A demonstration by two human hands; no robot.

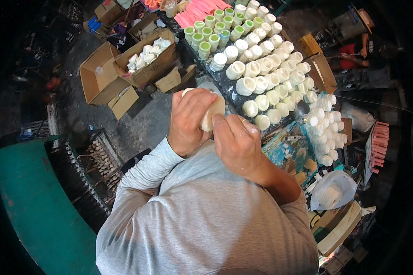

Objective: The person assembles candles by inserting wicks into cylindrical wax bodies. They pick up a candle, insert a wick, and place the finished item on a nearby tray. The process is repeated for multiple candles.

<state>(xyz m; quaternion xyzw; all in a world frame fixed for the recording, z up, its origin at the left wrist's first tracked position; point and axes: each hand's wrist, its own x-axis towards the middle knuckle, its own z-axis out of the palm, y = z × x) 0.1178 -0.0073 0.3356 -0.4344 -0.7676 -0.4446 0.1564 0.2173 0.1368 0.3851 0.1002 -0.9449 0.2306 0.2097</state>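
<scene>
My left hand (188,120) is wrapped round a cream, wax-like cylinder (216,108), held up in front of my chest with its side showing. My right hand (236,137) is closed, its thumb and fingertips pressed together against the cylinder's lower right side. Whether those fingers pinch a small tool is hidden. Just beyond my hands, rows of white and cream cylinders (246,85) stand upright on a dark table, several with hollow-looking tops. Farther back are cylinders with green tops (214,41).
Pink sticks (199,13) lie at the table's far end. Open cardboard boxes (101,73) stand on the left, one holding white pieces (147,56). More white cylinders (326,130), a plastic bag (333,190) and pink pieces (379,146) are on the right. A green surface (36,206) fills the lower left.
</scene>
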